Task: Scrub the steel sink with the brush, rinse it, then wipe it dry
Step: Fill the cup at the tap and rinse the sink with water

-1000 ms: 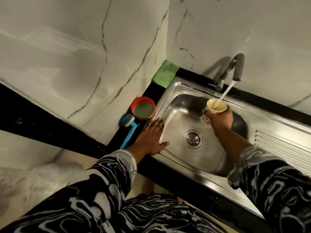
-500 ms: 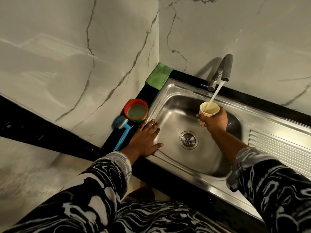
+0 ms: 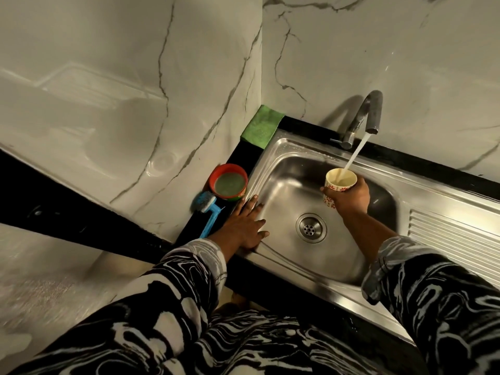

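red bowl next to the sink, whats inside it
The red bowl holds a murky grey-green liquid or paste filling most of it. Its opaque surface covers the bottom, so anything under it cannot be seen.

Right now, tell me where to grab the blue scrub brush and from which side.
Grip the blue scrub brush by its straight handle, from above on the near side. It lies flat on the black counter, bristle head at the far end by the red bowl, handle pointing back beside the left hand.

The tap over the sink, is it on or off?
On. A stream of water falls from the tap into the patterned cup that the right hand holds.
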